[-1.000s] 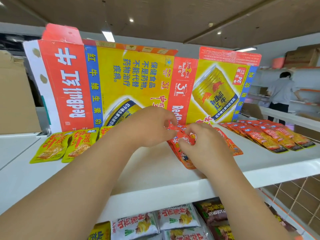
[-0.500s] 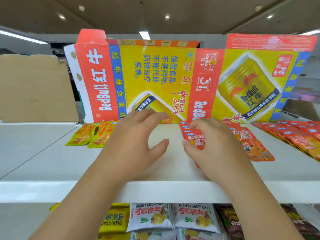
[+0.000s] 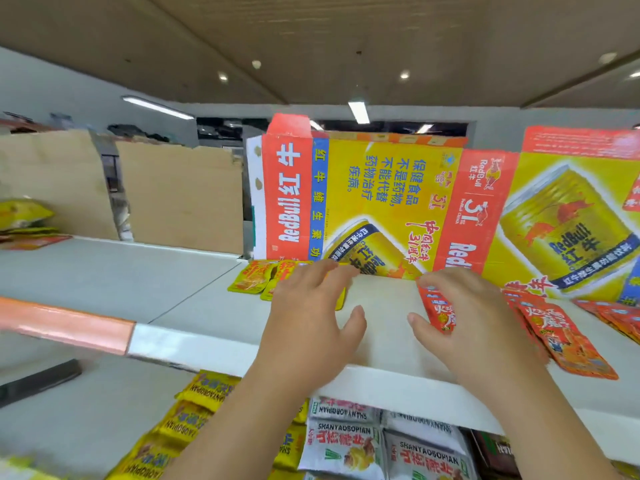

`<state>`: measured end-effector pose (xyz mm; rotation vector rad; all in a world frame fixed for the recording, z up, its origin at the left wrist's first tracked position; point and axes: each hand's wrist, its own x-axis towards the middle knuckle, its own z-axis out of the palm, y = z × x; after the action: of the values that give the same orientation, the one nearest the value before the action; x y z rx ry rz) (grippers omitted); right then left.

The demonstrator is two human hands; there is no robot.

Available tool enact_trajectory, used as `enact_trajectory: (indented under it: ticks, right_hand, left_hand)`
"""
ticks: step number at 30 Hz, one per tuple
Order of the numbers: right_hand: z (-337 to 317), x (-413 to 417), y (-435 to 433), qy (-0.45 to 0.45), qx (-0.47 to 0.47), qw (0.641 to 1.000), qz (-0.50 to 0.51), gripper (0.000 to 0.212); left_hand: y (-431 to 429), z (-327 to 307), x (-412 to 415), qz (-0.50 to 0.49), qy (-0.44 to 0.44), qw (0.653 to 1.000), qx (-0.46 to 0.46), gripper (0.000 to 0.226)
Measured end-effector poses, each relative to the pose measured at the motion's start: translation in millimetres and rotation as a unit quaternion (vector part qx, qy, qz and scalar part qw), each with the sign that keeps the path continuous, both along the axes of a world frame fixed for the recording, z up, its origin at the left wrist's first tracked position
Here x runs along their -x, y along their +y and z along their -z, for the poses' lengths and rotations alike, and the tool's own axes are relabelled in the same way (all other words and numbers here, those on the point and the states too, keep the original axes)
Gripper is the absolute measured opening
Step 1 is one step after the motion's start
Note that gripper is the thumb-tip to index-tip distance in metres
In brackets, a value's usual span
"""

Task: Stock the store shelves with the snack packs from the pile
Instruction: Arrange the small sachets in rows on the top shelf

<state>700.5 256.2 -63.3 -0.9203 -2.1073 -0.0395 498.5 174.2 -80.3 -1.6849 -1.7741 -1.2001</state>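
Red snack packs (image 3: pixel 438 313): flat on the white shelf (image 3: pixel 384 306) before the flattened drink carton (image 3: pixel 381 202), the nearest partly under the right hand (image 3: pixel 478 327). A second ago both hands pinched one; now right hand and left hand (image 3: pixel 311 327) are open, fingers spread, gripping nothing, the left just beside the yellow packs (image 3: pixel 251 280). Judged: this batch is placed, and a bare gap between the rows awaits more from the pile, which is out of view.

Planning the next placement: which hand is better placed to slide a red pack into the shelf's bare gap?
Likely right: the right hand lies on the red packs beside the gap; the left hand is open by the yellow packs.
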Motion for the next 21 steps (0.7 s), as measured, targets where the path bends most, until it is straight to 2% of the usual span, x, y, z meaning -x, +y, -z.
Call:
enact_trajectory:
  ticks: [7,16,21]
  right_hand:
    - [-17,96,-56,0.037,-0.024,0.994,-0.096,0.036]
    - [-26,285,-167,0.037,-0.021,0.975,-0.216,0.035]
    - [-21,385,-234,0.035,0.004,0.953,-0.302,0.034]
  left_hand:
    - [-66,-26,71,-0.006,-0.037,0.999,-0.018,0.052]
    - [-231,-33,231,-0.132,-0.053,0.99,-0.016,0.053]
    - [-311,-38,300,-0.191,-0.06,0.98,-0.012,0.05]
